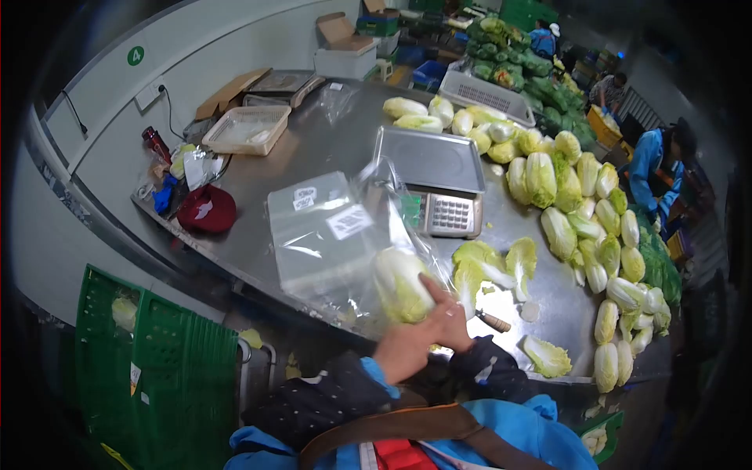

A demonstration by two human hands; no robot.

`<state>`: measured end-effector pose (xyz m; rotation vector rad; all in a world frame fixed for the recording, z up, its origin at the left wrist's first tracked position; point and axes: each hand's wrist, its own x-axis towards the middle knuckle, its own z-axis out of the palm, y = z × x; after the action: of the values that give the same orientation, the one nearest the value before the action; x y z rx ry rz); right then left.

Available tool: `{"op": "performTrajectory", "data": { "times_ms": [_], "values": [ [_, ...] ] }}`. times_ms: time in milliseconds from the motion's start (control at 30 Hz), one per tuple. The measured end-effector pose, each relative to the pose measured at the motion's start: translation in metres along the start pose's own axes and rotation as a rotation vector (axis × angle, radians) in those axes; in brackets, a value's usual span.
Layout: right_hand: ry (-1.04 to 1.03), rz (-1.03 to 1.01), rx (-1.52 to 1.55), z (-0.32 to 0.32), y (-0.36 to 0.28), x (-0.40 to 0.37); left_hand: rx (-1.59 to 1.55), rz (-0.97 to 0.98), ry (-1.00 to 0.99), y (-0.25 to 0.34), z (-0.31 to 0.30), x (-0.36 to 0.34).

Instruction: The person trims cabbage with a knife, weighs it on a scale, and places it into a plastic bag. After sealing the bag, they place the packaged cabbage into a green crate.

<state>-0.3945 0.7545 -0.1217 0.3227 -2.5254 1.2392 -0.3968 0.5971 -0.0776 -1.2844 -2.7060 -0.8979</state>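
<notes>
A pale napa cabbage (pixel 401 283) lies at the near table edge, with a clear plastic bag (pixel 392 205) spread around and beyond it. My right hand (pixel 454 319) grips the cabbage's right side, one finger stretched along it. Close against it, my left hand (pixel 403 350) is closed at the cabbage's near end; what its fingers hold is hidden. Left of the cabbage is a stack of flat clear bags (pixel 321 243) with white labels. Loose cabbage leaves (pixel 468 282) and a wooden-handled knife (pixel 493 321) lie to the right.
Beyond the bags stands a scale (pixel 431 160) with a keypad. Many napa cabbages (pixel 540 180) are piled along the right side. A white basket (pixel 247 129) and red cap (pixel 207 209) sit at left. Green crates (pixel 184 376) stand below. A co-worker (pixel 658 168) is at far right.
</notes>
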Motion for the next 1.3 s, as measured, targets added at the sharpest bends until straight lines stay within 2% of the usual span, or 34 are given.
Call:
{"op": "performTrajectory", "data": {
  "times_ms": [33,67,100,133,167,200,233,267,300,333,367,400,433,500,533,567,633,667,700,767,800,900,967,1033,1100,1133,1167,1233,1267,1300],
  "values": [
    [-0.009,-0.036,-0.038,-0.002,-0.008,-0.004,-0.062,-0.107,0.0,-0.012,-0.008,0.001],
    [-0.039,0.185,0.057,-0.005,-0.02,-0.011,-0.1,-0.217,-0.009,-0.015,-0.034,0.008],
    [-0.012,0.272,0.196,-0.006,-0.021,-0.017,-0.147,-0.06,0.129,-0.026,-0.032,0.009],
    [-0.045,0.395,0.366,-0.005,-0.011,-0.024,-0.103,-0.01,0.012,-0.016,-0.029,0.009],
    [0.012,0.317,0.392,0.006,0.017,-0.032,-0.056,0.033,-0.105,-0.003,-0.029,0.004],
    [0.039,0.591,0.709,0.008,0.01,-0.034,-0.143,0.051,-0.076,0.024,-0.036,-0.003],
    [0.117,0.519,0.968,0.005,-0.017,-0.029,-0.229,0.058,-0.054,0.046,-0.037,-0.013],
    [0.175,0.437,0.724,0.014,0.001,-0.034,0.02,0.268,-0.115,0.027,-0.002,-0.017],
    [0.224,0.36,0.483,0.019,0.004,-0.033,0.029,0.287,-0.11,0.027,-0.015,-0.007],
    [0.235,0.35,0.481,0.017,0.009,-0.035,-0.035,0.177,-0.144,0.025,-0.031,0.006],
    [0.149,0.264,0.246,0.003,-0.013,-0.033,-0.106,0.059,-0.186,0.025,-0.04,0.009],
    [0.058,0.178,0.012,-0.005,-0.027,-0.033,-0.108,0.06,-0.19,0.028,-0.032,0.003],
    [0.06,0.175,0.011,-0.003,-0.029,-0.029,-0.032,0.265,-0.155,0.032,-0.017,0.0],
    [0.362,-0.034,-0.222,0.002,-0.031,-0.017,0.124,0.675,-0.076,0.038,0.003,-0.003],
    [0.382,-0.006,-0.318,-0.005,-0.039,-0.013,0.096,0.673,-0.161,0.045,-0.009,-0.008],
    [0.383,-0.008,-0.318,-0.001,-0.037,-0.013,0.098,0.674,-0.16,0.029,0.002,-0.015],
    [0.662,0.237,0.04,0.016,-0.02,-0.018,0.05,0.487,0.204,-0.018,0.035,-0.034],
    [0.707,0.276,0.247,0.018,-0.018,-0.015,0.11,0.249,0.461,-0.013,0.021,-0.036],
    [0.715,0.282,0.253,0.019,-0.017,-0.018,0.113,0.254,0.451,-0.016,0.018,-0.039],
    [0.827,0.259,-0.02,0.017,-0.025,-0.025,0.226,-0.133,0.253,-0.023,0.019,-0.049],
    [0.842,0.288,0.089,0.021,-0.024,-0.026,0.193,-0.119,-0.011,-0.028,0.024,-0.051],
    [0.888,0.317,0.021,0.022,-0.022,-0.029,0.071,-0.156,0.081,-0.004,0.028,-0.057],
    [0.884,0.352,-0.054,0.019,-0.03,-0.034,0.057,-0.148,0.016,0.002,0.035,-0.063],
    [0.877,0.377,-0.134,0.008,-0.035,-0.031,-0.401,0.098,0.103,0.021,0.035,-0.072],
    [0.72,0.591,-0.283,0.004,-0.038,-0.041,-0.559,0.176,-0.044,0.046,0.023,-0.083],
    [0.771,0.466,-0.265,0.011,-0.015,-0.049,-0.642,0.158,-0.045,0.049,0.016,-0.08],
    [0.773,0.495,-0.256,0.019,-0.013,-0.059,-0.621,0.144,-0.069,0.045,0.015,-0.083],
    [0.586,0.583,-0.379,0.027,-0.017,-0.075,-0.691,-0.028,-0.189,0.042,0.007,-0.097],
    [0.449,0.742,-0.402,0.03,-0.022,-0.08,-0.83,-0.266,-0.248,0.044,0.001,-0.106],
    [0.369,0.79,-0.45,0.032,-0.028,-0.084,-0.978,-0.408,-0.238,0.033,0.01,-0.114]
  ]
}}
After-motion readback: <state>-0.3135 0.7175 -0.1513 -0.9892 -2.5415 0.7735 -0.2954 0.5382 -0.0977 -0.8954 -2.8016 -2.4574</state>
